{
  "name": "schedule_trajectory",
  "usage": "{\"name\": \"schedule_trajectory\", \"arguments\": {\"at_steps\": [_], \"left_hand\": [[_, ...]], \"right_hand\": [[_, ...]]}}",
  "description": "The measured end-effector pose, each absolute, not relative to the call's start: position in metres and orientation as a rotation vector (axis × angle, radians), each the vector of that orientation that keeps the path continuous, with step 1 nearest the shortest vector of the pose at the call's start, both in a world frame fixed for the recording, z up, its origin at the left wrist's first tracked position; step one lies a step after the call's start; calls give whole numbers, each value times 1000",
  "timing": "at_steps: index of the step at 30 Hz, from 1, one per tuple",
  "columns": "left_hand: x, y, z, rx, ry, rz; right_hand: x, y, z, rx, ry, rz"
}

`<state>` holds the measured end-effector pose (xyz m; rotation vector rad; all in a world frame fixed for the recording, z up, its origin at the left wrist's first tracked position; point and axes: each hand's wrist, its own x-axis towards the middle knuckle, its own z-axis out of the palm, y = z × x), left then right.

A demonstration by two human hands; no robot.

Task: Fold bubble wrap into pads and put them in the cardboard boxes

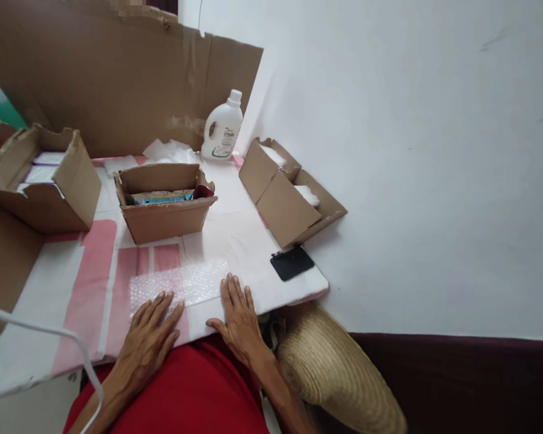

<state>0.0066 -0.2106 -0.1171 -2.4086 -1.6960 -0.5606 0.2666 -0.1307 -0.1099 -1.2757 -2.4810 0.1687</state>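
Both of the person's hands lie palm down at the lower centre of the frame, by a sheet of bubble wrap (pixel 185 283) spread on the table's pink-and-white cloth (pixel 239 223). The left hand (pixel 149 334) has its fingers slightly spread, the tips overlapping the sheet's lower left edge; it presses flat and has nothing gripped. The right hand (pixel 239 316) is flat too, fingers stretched upward and thumb out to the side, grasping nothing, its index finger at the sheet's right end. I can't tell from here whether that finger is on the plastic or just beside it.

Above the wrap, left of centre, stands a small cardboard box (pixel 167 224) with colourful packets (pixel 163 198) inside. Farther left, another carton (pixel 76 187) holds white boxes (pixel 40 173) with purple edges. Near the top centre I see a white handled bottle (pixel 222 132) beside crumpled clear plastic (pixel 169 150), in front of a tall cardboard panel (pixel 117 84). Right of centre sits a tilted cardboard holder with 2 compartments (pixel 280 202), white items (pixel 306 194) in both, and a black pouch (pixel 293 263) lies just below it. A woven straw object (pixel 335 361) fills the lower right, beside the table edge.
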Motion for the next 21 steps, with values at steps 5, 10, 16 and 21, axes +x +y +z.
{"name": "schedule_trajectory", "arguments": {"at_steps": [5, 10, 16, 21], "left_hand": [[8, -210, -118, -2416, -1657, -641], [-2, -213, -110, -2371, -1750, -955], [-38, -232, -88, -2134, -1920, -718], [-50, -234, -82, -2203, -1923, -705]], "right_hand": [[216, -151, -89, -925, -2434, 371], [192, -158, -94, -839, -2315, 645], [193, -152, -96, -866, -2428, 624], [189, -154, -98, -892, -2440, 586]]}}
